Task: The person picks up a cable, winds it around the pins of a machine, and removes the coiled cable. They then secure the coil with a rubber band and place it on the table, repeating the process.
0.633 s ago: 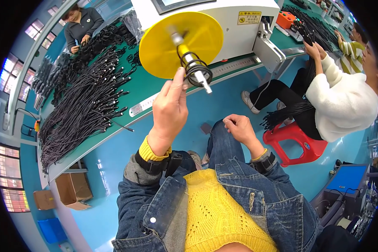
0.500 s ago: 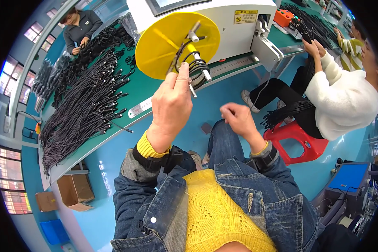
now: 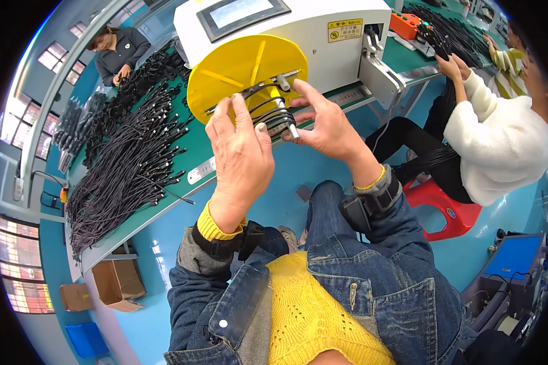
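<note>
A black cable coil [image 3: 274, 120] hangs around the pegs of a yellow winding disc [image 3: 222, 76], on the front of a white machine [image 3: 310, 55]. My left hand [image 3: 240, 149] is at the coil's left side, fingers stretched upward and apart, the fingertips close to the cable. On the coil's other side, my right hand [image 3: 332, 128] has its thumb and fingers spread around the coil's edge. Whether the fingertips press on the cable is hard to tell. A pale peg tip [image 3: 294, 131] sticks out below the coil, between both hands.
Many black cables [image 3: 128, 164] lie heaped on the green table [image 3: 182, 155] at left, beside a steel ruler [image 3: 202, 171]. A co-worker in white [image 3: 499, 143] sits at right on a red stool [image 3: 441, 213], handling cables. Another person [image 3: 122, 55] works at far left. Cardboard boxes [image 3: 119, 280] stand below.
My right hand has come up and left from above my lap to the coil. My left hand's fingers have spread beside it. The disc's pegs have turned, and the view has shifted slightly.
</note>
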`<state>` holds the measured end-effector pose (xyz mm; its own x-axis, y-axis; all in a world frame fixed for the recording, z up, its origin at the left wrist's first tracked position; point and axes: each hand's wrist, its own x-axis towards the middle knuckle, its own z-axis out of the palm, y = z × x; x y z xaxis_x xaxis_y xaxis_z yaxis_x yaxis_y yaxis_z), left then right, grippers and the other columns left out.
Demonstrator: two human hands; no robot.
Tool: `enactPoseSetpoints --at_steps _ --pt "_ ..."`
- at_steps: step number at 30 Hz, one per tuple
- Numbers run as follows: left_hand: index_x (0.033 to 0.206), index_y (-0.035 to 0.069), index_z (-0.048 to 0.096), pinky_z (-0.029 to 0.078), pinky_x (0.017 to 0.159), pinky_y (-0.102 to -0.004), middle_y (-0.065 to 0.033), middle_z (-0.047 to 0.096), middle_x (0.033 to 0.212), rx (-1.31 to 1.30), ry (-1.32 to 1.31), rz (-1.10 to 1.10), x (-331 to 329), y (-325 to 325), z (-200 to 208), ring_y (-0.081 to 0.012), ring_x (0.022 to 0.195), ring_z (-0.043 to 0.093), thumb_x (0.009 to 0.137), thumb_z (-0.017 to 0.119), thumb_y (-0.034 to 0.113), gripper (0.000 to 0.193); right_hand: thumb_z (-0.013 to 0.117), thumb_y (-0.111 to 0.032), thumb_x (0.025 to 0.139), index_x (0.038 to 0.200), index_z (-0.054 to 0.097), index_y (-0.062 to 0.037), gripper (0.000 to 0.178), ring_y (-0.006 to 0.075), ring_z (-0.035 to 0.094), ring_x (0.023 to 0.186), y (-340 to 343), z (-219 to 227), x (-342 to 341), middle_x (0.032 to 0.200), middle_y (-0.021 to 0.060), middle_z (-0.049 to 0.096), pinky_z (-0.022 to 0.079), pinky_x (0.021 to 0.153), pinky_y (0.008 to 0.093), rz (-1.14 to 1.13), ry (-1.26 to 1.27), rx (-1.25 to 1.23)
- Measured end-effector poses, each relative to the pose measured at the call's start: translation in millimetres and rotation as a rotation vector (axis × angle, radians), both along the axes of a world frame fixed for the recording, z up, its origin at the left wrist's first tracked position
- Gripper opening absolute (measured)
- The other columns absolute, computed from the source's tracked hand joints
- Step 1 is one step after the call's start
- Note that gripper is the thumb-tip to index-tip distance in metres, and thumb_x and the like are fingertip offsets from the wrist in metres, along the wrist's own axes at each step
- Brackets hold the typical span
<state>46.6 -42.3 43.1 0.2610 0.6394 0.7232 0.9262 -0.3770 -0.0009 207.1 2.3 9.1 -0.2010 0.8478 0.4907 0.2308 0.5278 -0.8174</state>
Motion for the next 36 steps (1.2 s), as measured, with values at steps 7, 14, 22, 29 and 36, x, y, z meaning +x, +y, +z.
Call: enactPoseSetpoints --at_steps 7,14,22,29,36 --pt "0.125 -0.015 0.025 0.028 0.099 -0.0431 -0.0344 0.029 0.123 -0.373 -0.283 -0.229 -10.8 4.8 -5.8 -0.0457 0.114 0.033 0.089 0.039 0.013 0.048 0.074 -0.011 0.064 0.133 0.024 0.0032 0.086 0.0232 0.046 0.111 17.7 -9.2 0.4 0.123 0.0173 0.042 0.040 0.094 0.0325 0.248 0.105 -0.028" --pt "0.121 -0.012 0.031 0.034 0.091 -0.0436 -0.0292 0.040 0.111 -0.293 -0.302 -0.287 -12.6 9.5 -4.3 -0.0433 0.104 0.042 0.087 0.042 0.010 0.042 0.069 -0.004 0.067 0.132 0.026 0.0016 0.078 0.0200 0.050 0.104 20.2 -11.6 -4.3 0.117 0.0147 0.048 0.042 0.091 0.0332 0.323 0.061 0.011" --pt "0.101 -0.004 0.044 0.042 0.067 -0.0443 -0.0209 0.049 0.086 -0.369 -0.210 -0.309 -8.1 4.1 4.0 -0.0388 0.077 0.051 0.083 0.050 0.008 0.022 0.064 -0.002 0.071 0.103 0.043 0.0006 0.038 0.0249 0.061 0.070 -14.2 -20.8 -34.5 0.079 0.0129 0.060 0.049 0.063 0.0326 -0.149 0.135 0.268" --pt "0.093 -0.001 0.045 0.043 0.059 -0.0438 -0.0199 0.051 0.080 -0.376 -0.149 -0.296 -0.1 6.0 8.0 -0.0381 0.069 0.053 0.082 0.052 0.008 0.016 0.064 -0.006 0.072 0.096 0.043 -0.0008 0.032 0.0312 0.060 0.064 -9.3 -17.5 -34.4 0.071 0.0152 0.059 0.047 0.055 0.0345 -0.296 0.003 0.365" --pt "0.089 0.001 0.043 0.044 0.058 -0.0430 -0.0187 0.050 0.078 -0.301 -0.107 -0.273 1.6 -13.2 3.7 -0.0371 0.065 0.053 0.080 0.055 0.010 0.017 0.065 -0.007 0.071 0.092 0.044 -0.0013 0.030 0.0305 0.060 0.058 -33.8 -14.7 -27.9 0.065 0.0140 0.057 0.047 0.050 0.0346 -0.323 -0.039 0.315"
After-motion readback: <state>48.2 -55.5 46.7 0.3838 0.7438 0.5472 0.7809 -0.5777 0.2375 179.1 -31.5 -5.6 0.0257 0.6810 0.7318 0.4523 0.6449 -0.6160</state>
